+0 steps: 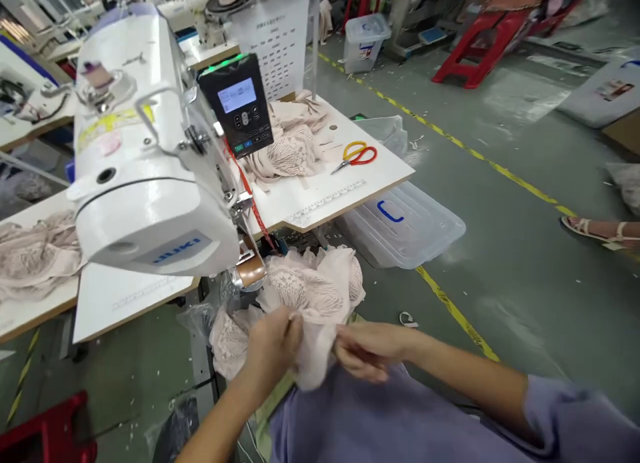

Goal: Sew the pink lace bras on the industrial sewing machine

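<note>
A pale pink lace bra is bunched over my lap, just below the sewing machine head. My left hand is closed in a fist on its sheer lower edge. On the right side of the same edge, my right hand pinches the fabric with thumb and fingers, and the cloth hangs between both hands. The white sewing machine stands ahead and to the left, with a brown roller near its needle area. That roller is close to the bra's upper left part; whether they touch I cannot tell.
On the white table lie scissors with yellow and red handles and a pile of lace pieces. A control panel stands beside the machine. Below is a clear plastic bin. More lace rests at left. A person's sandalled foot shows at right.
</note>
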The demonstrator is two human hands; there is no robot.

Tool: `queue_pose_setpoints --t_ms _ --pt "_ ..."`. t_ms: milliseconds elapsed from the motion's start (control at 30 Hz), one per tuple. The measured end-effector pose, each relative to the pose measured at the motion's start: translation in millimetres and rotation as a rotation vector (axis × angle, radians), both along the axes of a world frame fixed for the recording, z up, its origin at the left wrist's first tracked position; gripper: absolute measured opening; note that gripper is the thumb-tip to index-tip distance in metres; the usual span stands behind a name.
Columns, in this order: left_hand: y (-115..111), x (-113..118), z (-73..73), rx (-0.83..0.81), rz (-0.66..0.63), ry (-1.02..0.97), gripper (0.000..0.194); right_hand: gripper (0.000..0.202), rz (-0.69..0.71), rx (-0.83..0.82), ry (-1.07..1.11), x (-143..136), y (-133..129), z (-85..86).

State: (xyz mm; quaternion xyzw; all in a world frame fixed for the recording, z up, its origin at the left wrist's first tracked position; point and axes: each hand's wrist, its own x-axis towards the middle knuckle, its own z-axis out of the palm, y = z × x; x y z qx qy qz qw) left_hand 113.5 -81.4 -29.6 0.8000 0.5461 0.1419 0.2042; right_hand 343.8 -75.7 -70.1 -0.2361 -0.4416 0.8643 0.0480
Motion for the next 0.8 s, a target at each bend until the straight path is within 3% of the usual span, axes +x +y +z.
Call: queue_pose_setpoints --t_ms 33,67,167,233,300,367,467,567,700,800 --pt "2.6 -4.2 4.7 -0.094 0.040 -0.027 0.030 0.070 0.094 0.000 0.042 9.0 7.6 5.9" --pt "4.2 -6.3 9.2 -0.165 0.039 -0.044 0.030 0.065 0.090 0.056 0.051 14.5 16.7 12.9" --pt "4.8 -2.2 21.9 -0.216 -0.154 -0.048 0.029 0.055 -0.182 0.457 -0.023 6.1 47.2 34.4" --pt "5.0 1.3 30.7 -0.159 -0.213 0.007 0.027 0.068 -0.115 0.671 0.023 -12.6 64.8 42.5" --pt "8.4 -1.7 40.8 -0.139 -0.151 0.090 0.028 0.063 0.057 0.778 0.081 -30.5 77.6 43.9" --pt "15.1 -12.1 51.9 -0.184 -0.045 0.162 0.032 0.042 0.109 0.913 0.060 -42.3 85.7 42.2" --pt "27.1 -34.3 68.3 -0.245 0.014 0.170 0.042 0.034 0.029 1.238 0.043 -51.1 92.6 43.1" --pt "36.5 -53.9 81.7 -0.186 -0.071 0.062 0.040 0.035 -0.082 1.472 0.120 -57.1 97.8 50.9" --pt "45.4 -70.5 84.7 0.091 -0.125 -0.078 0.038 0.030 -0.159 1.564 0.054 -64.0 107.7 61.4" --pt "52.9 -78.8 74.6 -0.006 0.061 -0.096 0.042 0.033 -0.109 1.492 -0.082 -67.9 118.7 65.9"
